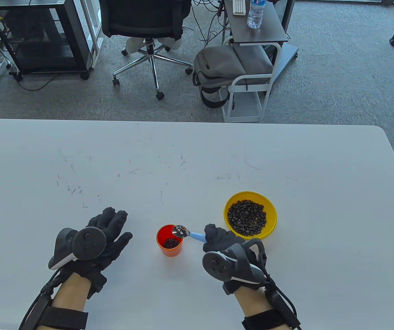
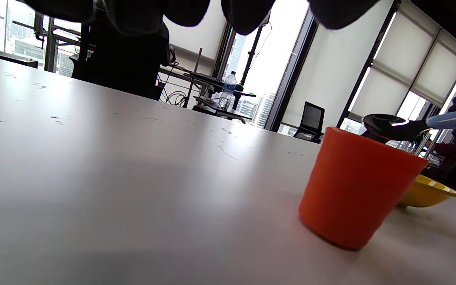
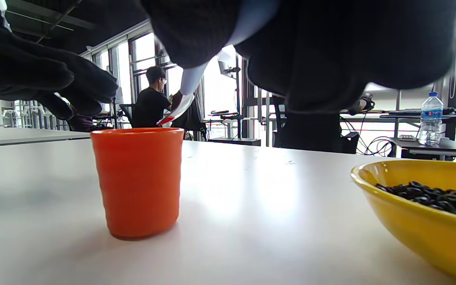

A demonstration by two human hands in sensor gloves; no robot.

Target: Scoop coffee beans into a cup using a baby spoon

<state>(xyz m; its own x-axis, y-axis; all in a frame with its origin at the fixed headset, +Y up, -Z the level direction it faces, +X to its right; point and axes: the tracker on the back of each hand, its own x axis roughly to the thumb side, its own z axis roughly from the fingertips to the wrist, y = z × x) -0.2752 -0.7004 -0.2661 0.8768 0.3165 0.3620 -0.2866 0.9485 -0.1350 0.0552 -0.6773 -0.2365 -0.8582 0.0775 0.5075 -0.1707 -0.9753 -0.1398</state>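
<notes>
One orange cup (image 1: 169,244), one yellow bowl (image 1: 268,206), and one baby spoon (image 1: 187,233) sit on the desk (image 1: 197,165). The right hand (image 1: 225,240) grasps the spoon over the cup's rim; the left hand (image 1: 109,233) lies released. The handle end is hidden.

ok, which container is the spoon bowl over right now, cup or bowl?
The small orange plastic cup: the blue-handled metal baby spoon sits at its rim. The yellow round bowl of coffee beans stands apart.

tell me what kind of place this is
Probably an office or lab: a white table by rolling office chairs, big windows with blinds, and a person at a desk.
</notes>
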